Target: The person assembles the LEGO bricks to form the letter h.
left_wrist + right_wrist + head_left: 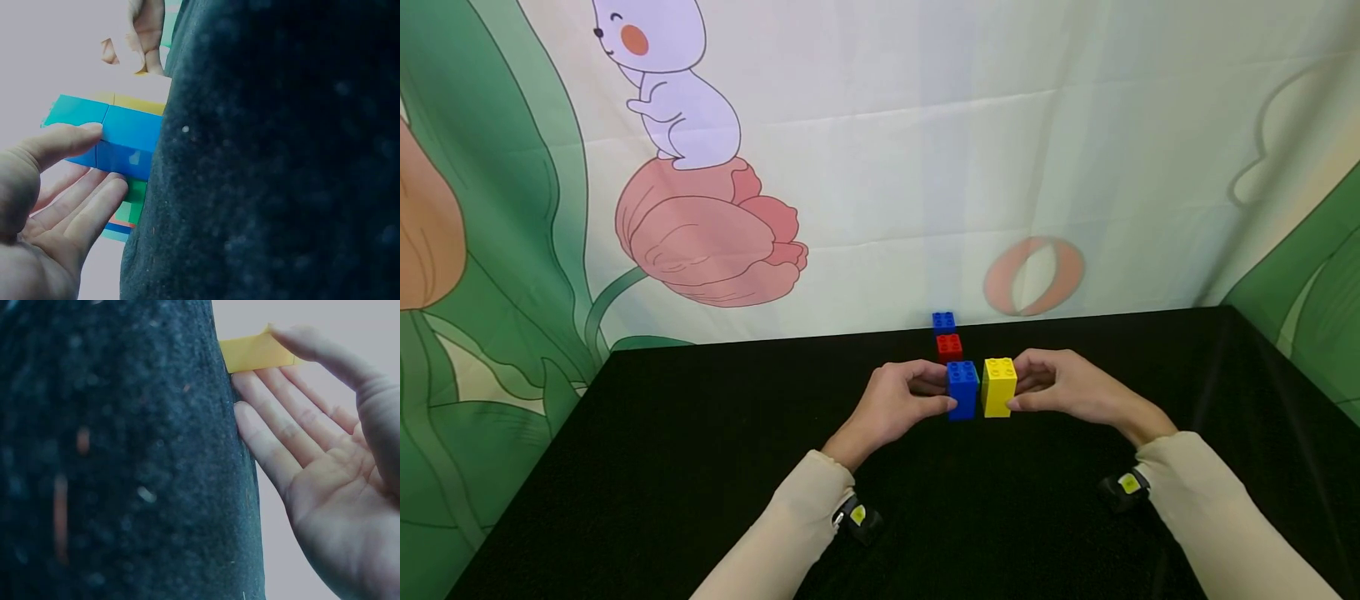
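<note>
Two upright stacks of toy building blocks stand side by side on the black table, a narrow gap between them in the head view. My left hand [891, 404] pinches the blue stack [962, 402], thumb on its near face and fingers behind. A seam across the blue stack [131, 128] shows two blocks in the left wrist view. My right hand [1071, 387] holds the yellow stack [998, 398] from its right side between thumb and fingers. In the right wrist view the thumb lies at one side of the yellow stack [256, 353], the fingers at the other.
Behind the blue stack are a red block [949, 347] and, farther back, a smaller-looking blue block [943, 322]. A green block [136, 192] is mostly hidden behind the blue stack. The black table [737, 467] ends at a printed curtain [880, 167].
</note>
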Action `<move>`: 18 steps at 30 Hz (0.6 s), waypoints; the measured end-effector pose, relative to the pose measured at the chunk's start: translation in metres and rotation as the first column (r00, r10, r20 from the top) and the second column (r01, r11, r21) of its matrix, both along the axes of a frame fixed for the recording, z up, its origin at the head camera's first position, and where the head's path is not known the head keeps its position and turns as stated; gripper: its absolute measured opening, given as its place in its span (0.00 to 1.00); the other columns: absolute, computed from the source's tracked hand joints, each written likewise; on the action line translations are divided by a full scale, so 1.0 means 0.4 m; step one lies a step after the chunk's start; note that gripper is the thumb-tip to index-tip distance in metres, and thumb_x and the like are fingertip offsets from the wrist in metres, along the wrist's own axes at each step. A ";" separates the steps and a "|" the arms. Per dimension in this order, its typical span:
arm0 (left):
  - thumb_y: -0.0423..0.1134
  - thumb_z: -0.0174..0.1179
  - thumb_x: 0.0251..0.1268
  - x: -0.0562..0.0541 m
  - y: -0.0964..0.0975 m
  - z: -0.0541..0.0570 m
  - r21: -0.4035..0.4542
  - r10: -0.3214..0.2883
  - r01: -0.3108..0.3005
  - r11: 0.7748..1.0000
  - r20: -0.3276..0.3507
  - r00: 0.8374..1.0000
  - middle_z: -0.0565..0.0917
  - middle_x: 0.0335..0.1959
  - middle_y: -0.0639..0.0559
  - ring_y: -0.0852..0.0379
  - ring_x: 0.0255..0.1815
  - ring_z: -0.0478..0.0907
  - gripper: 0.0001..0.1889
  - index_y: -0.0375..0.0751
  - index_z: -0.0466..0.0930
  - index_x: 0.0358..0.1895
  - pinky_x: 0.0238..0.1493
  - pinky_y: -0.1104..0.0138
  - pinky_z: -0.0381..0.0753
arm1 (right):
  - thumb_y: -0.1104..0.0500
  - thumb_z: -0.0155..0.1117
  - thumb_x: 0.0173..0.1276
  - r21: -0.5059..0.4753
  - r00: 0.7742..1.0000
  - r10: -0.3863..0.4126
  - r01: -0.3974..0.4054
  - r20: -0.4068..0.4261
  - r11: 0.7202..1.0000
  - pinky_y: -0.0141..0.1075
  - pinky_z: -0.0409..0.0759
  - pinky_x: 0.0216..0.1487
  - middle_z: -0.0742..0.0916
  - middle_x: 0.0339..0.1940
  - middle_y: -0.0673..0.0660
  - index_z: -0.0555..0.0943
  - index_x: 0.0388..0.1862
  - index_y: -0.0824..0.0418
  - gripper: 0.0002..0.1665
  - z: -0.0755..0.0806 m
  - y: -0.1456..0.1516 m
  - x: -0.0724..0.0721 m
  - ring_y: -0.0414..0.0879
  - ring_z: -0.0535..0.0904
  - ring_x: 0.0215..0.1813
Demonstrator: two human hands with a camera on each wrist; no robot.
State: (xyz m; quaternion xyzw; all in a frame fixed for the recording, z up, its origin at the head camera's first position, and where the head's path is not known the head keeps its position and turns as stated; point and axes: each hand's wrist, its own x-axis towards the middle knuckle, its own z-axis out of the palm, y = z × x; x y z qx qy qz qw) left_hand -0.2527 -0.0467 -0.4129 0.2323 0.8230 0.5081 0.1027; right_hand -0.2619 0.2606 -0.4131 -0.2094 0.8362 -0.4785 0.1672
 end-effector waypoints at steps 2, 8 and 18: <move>0.36 0.72 0.71 0.000 0.000 -0.002 0.001 0.001 -0.001 1.000 0.004 1.000 0.88 0.58 0.49 0.56 0.54 0.87 0.19 0.41 0.83 0.62 0.60 0.59 0.85 | 0.56 0.76 0.69 -0.001 1.000 0.002 -0.002 0.001 1.000 0.48 0.85 0.60 0.87 0.56 0.61 0.78 0.62 0.63 0.27 -0.001 0.001 0.000 0.56 0.86 0.59; 0.36 0.71 0.71 0.001 0.002 -0.004 0.001 0.003 -0.003 1.000 0.003 1.000 0.87 0.58 0.50 0.57 0.54 0.86 0.18 0.42 0.83 0.62 0.61 0.59 0.84 | 0.56 0.76 0.69 -0.006 1.000 0.006 -0.006 0.008 1.000 0.48 0.86 0.59 0.87 0.56 0.61 0.78 0.62 0.64 0.27 -0.001 0.001 0.000 0.56 0.86 0.58; 0.35 0.71 0.71 0.002 0.002 -0.001 0.000 -0.003 0.003 1.000 -0.002 1.000 0.87 0.59 0.50 0.58 0.55 0.86 0.19 0.41 0.83 0.63 0.61 0.59 0.84 | 0.56 0.76 0.69 0.004 1.000 0.004 -0.004 -0.001 1.000 0.49 0.85 0.59 0.87 0.56 0.61 0.78 0.62 0.64 0.27 0.000 0.001 0.000 0.56 0.86 0.58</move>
